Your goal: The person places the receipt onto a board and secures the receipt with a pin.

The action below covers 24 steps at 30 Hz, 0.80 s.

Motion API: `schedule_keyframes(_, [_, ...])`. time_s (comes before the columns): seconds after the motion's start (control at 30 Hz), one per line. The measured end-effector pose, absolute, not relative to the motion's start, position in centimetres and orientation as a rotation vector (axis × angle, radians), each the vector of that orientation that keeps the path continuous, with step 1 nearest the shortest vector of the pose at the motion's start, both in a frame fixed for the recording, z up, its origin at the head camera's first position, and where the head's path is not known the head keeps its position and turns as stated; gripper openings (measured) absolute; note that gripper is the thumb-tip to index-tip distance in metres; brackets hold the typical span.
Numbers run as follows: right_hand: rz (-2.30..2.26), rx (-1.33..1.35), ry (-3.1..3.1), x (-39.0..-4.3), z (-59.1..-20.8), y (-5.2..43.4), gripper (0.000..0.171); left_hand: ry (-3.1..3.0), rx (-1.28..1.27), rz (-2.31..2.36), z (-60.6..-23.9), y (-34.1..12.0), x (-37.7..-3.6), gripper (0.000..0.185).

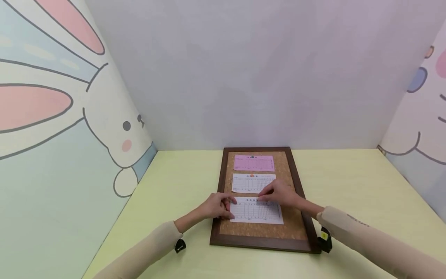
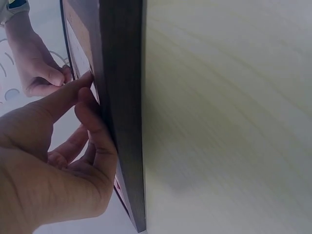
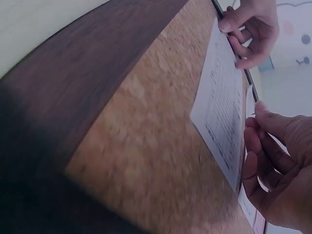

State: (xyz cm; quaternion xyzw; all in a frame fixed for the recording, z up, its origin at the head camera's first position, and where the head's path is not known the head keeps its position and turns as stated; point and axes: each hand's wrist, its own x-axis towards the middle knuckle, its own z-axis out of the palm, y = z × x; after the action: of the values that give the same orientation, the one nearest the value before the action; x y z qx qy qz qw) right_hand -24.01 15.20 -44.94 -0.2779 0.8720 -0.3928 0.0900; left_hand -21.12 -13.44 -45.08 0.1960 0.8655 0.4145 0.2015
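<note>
A white printed form lies lowest on a framed cork board. My left hand rests at its left edge, thumb and forefinger set apart and touching the paper; the other fingers bend in beneath. At the form's top middle is my right hand, thumb and forefinger pinched together. A thin dark tip, seemingly a pushpin, shows between them in the right wrist view; its head is hidden by the fingers. Above lie another white form with an orange pushpin and a pink form with a green one.
The board's dark wooden frame is a raised border on the pale yellow table. Its far edge lies close to the back wall. Side walls carry cartoon drawings, including a rabbit on the left.
</note>
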Motion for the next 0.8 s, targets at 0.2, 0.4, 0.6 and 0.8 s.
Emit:
schedule_keyframes(0.2, [-1.087, -0.695, 2.597, -23.8, -45.7, 13.4, 0.012, 2.392, 0.571, 1.169, -45.6, -13.3, -20.8, 0.034])
schedule_keyframes(0.4, [-1.082, -0.687, 2.599, -23.9, -46.2, 11.8, 0.011, 2.399, 0.535, 1.178, -45.6, -14.2, -20.6, 0.034])
schedule_keyframes(0.6, [-1.048, -0.6, 2.582, -24.2, -45.7, 11.5, 0.008, 2.376, 0.556, 1.187, -45.7, -14.2, -20.8, 0.034])
schedule_keyframes(0.8, [-1.042, -0.502, 2.527, -25.1, -44.5, 11.6, 0.008, 2.392, 0.565, 1.179, -45.3, -13.7, -21.4, 0.033])
